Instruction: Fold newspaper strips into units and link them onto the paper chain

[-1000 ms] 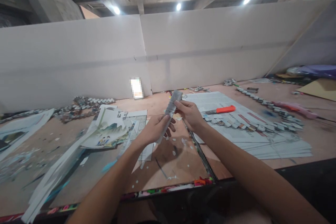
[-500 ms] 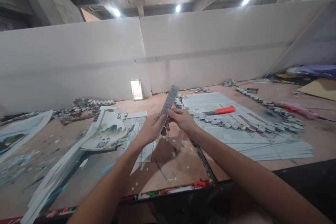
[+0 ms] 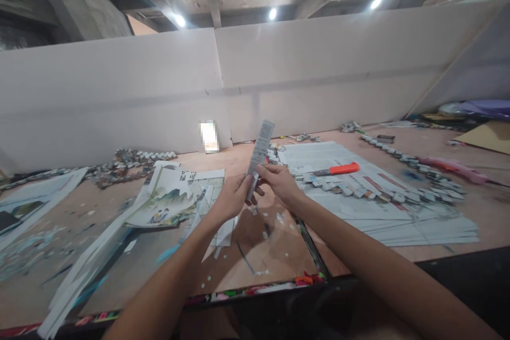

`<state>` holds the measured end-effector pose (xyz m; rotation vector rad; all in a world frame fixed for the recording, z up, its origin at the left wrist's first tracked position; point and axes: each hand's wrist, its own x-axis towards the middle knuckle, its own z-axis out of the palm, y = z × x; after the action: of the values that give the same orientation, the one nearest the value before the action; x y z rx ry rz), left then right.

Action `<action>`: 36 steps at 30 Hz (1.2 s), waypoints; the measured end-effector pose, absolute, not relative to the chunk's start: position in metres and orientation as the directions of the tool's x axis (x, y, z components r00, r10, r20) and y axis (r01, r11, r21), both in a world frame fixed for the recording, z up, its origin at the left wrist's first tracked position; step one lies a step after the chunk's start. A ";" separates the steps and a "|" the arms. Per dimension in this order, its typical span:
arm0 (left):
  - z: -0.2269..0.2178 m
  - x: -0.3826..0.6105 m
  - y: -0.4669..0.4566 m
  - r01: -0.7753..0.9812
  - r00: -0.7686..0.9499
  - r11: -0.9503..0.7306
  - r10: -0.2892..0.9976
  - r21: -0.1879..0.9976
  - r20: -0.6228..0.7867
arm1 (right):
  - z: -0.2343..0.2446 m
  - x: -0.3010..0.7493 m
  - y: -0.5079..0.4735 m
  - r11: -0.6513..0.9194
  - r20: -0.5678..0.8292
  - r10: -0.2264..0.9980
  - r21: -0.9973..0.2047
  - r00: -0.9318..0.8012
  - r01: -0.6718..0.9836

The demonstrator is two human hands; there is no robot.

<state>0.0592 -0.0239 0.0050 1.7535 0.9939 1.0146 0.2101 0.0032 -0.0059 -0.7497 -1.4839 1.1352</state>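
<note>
Both my hands meet above the middle of the table and pinch the lower end of a narrow folded strip of printed paper (image 3: 261, 146), which stands up and leans slightly right. My left hand (image 3: 230, 197) is closed around the strip's bottom. My right hand (image 3: 279, 181) pinches it just above, with thumb and fingers pressed together. Under my hands lies bare brown tabletop (image 3: 263, 244) dotted with small paper scraps.
An illustrated magazine page (image 3: 171, 196) and cut strips lie at left. Newspaper sheets (image 3: 382, 212) at right carry an orange utility knife (image 3: 337, 169) and a chain of small folded paper pieces (image 3: 398, 191). More folded pieces (image 3: 127, 159) pile near the white partition wall (image 3: 279, 74).
My right hand slid down the strip from its upper part to meet my left hand at the bottom. The strip now stands more upright and sticks out higher above the hands.
</note>
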 end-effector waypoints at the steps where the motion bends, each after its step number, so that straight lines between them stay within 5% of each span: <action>1: 0.005 0.059 -0.024 0.207 0.361 -0.310 0.905 0.928 0.222 | -0.007 0.210 0.003 0.342 0.361 0.904 -0.932 -0.229 -0.117; 6: 0.008 0.056 -0.023 0.221 0.354 -0.290 0.914 0.931 0.200 | 0.001 0.213 0.001 0.355 0.361 0.914 -0.932 -0.186 -0.068; 12: 0.014 0.052 -0.016 0.164 0.141 -0.397 0.915 0.903 0.377 | 0.009 0.213 -0.010 0.465 0.445 0.879 -0.879 -0.174 0.103; 18: 0.030 0.061 0.002 0.187 0.136 -0.370 0.927 0.910 0.349 | 0.013 0.206 -0.010 0.474 0.439 0.877 -0.855 -0.194 0.208; 25: 0.082 0.056 0.056 -0.088 -0.042 -0.393 0.920 0.915 0.391 | 0.003 0.205 -0.001 0.345 0.220 0.903 -0.883 -0.370 0.318; 28: 0.091 0.048 0.072 -0.053 -0.110 -0.400 0.913 0.915 0.393 | 0.008 0.216 0.019 0.341 0.173 0.903 -0.846 -0.394 0.410; 31: 0.086 0.049 0.080 0.015 -0.116 -0.383 0.917 0.924 0.382 | 0.029 0.224 0.048 0.353 0.256 0.915 -0.882 -0.312 0.312; 36: 0.065 0.061 0.091 -0.059 -0.119 -0.339 0.936 0.939 0.330 | 0.040 0.209 0.085 0.398 0.295 0.822 -0.909 -0.487 0.121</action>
<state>0.0611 0.0909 0.0651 1.3416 1.0476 1.5771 0.2091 0.0850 0.0399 -0.8111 -1.8727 1.1315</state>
